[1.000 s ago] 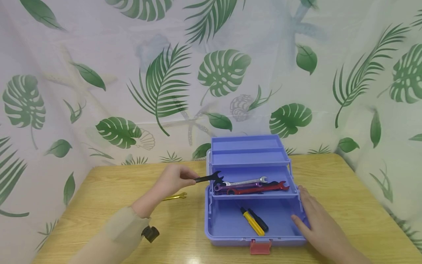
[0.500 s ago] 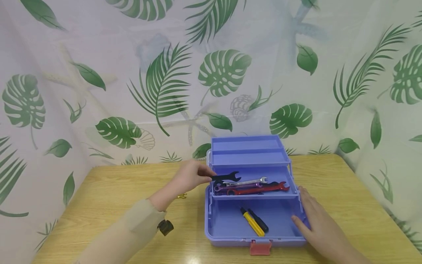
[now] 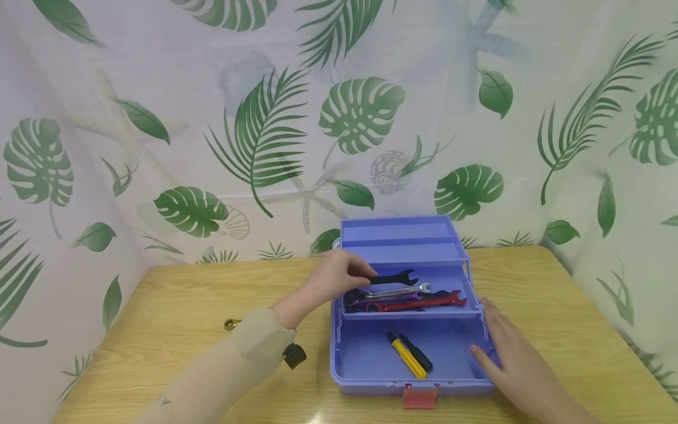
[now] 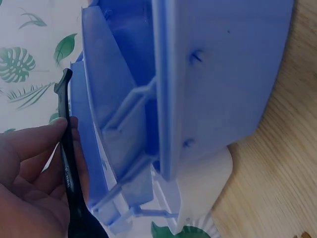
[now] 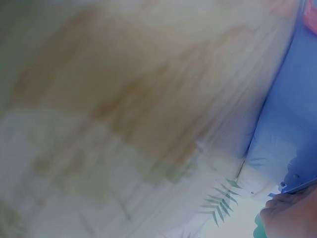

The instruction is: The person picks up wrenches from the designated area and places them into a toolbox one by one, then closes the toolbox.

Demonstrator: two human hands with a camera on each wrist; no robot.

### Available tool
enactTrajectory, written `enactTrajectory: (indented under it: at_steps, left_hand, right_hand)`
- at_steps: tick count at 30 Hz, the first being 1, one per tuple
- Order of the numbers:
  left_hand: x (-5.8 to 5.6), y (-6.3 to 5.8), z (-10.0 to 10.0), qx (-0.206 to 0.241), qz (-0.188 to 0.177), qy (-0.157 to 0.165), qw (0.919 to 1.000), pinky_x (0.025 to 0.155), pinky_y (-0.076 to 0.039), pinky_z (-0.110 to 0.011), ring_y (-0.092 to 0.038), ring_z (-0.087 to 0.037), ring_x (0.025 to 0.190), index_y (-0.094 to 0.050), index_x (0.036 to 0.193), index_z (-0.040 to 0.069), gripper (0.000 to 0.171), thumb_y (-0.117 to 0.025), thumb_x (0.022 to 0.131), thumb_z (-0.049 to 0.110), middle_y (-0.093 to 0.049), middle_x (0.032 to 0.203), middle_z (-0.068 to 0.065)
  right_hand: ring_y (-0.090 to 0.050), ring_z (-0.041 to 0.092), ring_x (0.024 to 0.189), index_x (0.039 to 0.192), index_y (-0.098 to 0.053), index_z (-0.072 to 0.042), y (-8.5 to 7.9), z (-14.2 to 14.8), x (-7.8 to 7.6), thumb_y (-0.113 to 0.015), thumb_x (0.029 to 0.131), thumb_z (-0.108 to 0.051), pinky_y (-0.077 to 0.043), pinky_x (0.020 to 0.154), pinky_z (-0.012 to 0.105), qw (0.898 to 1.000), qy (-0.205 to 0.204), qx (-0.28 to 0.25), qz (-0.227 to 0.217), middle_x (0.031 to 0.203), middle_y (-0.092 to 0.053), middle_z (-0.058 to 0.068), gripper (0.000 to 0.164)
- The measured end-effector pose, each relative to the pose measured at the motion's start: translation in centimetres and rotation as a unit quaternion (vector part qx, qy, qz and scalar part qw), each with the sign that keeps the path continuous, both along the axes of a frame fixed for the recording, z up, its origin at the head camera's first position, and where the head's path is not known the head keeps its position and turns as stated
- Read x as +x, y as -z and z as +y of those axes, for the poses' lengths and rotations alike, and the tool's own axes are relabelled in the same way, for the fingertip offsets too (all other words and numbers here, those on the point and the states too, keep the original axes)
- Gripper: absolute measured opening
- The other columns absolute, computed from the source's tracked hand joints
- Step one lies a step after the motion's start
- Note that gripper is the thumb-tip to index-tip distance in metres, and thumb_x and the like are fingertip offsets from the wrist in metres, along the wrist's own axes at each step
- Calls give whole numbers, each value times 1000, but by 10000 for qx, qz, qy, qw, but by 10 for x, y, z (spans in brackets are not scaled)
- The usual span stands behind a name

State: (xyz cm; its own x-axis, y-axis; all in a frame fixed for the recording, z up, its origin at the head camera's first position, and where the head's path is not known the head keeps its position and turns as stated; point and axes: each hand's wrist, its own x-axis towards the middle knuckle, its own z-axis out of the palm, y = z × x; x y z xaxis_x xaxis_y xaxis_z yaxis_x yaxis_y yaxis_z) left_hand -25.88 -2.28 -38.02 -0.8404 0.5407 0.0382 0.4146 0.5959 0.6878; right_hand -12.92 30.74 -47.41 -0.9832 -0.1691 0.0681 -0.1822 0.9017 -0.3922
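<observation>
My left hand (image 3: 337,277) pinches a black wrench (image 3: 394,278) between thumb and fingers, over the left part of the toolbox's middle tray. Up close in the left wrist view, the wrench (image 4: 72,173) stands out beside the blue-purple toolbox (image 4: 228,84). Beneath it in the tray lie a silver wrench (image 3: 424,288), a red wrench (image 3: 424,302), a purple wrench and some dark ones, partly overlapping. My right hand (image 3: 516,365) rests with fairly straight fingers along the toolbox's right side; in the right wrist view only part of that hand (image 5: 292,215) shows.
The toolbox stands opened, its upper tray (image 3: 399,253) raised at the back. A yellow-handled screwdriver (image 3: 408,356) and a black-handled one (image 3: 420,354) lie in the bottom. A red latch (image 3: 420,397) hangs in front. Left on the table, a golden wrench (image 3: 231,324) is mostly behind my sleeve.
My left hand has carried the black wrench rightward, from the toolbox's left edge to over the middle tray. My right hand has stayed at the side.
</observation>
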Motion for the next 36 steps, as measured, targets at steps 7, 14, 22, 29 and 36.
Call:
enactTrajectory:
  at_steps: [7, 14, 22, 29, 36]
  left_hand:
    - [5, 1, 18, -153, 49, 202, 9997, 86, -61, -23, -78, -24, 103, -84, 109, 7, 15, -79, 95, 5, -83, 109, -9]
    - [5, 3, 34, -121, 6, 248, 9996, 86, -61, -23, -78, -23, 104, -84, 110, 7, 15, -79, 96, 6, -83, 109, -7]
    - [8, 0, 50, 86, -67, 315, 9994, 89, -61, -25, -77, -25, 107, -83, 111, 5, 17, -76, 97, 1, -83, 111, -10]
    - [7, 4, 56, 51, -66, 329, 9994, 87, -59, -21, -77, -22, 106, -84, 111, 7, 17, -76, 97, 2, -83, 111, -7]
    - [4, 7, 54, 26, 68, 592, 9982, 94, -61, -26, -77, -25, 110, -82, 113, 4, 22, -73, 95, -7, -82, 113, -10]
  right_hand:
    - [-34, 59, 150, 166, -17, 8, -1, -1, 0, -62, 106, -43, -34, 117, 75, 9999, 47, 75, -88, 168, -27, 35, 91]
    - [-35, 58, 150, 166, -16, 7, -1, 0, 0, -62, 106, -44, -34, 118, 75, 9999, 33, 90, -75, 169, -28, 34, 91]
    - [-34, 59, 150, 167, -14, 7, -2, -1, 0, -61, 106, -43, -33, 117, 76, 9998, 37, 62, -167, 169, -26, 35, 91]
    - [-34, 60, 149, 166, -14, 7, -2, -1, 1, -62, 107, -41, -34, 117, 76, 9999, 14, 9, -136, 168, -26, 36, 91]
    - [-34, 60, 149, 166, -16, 8, -2, 0, 1, -63, 106, -39, -35, 116, 76, 10000, -22, -95, -9, 168, -27, 36, 90]
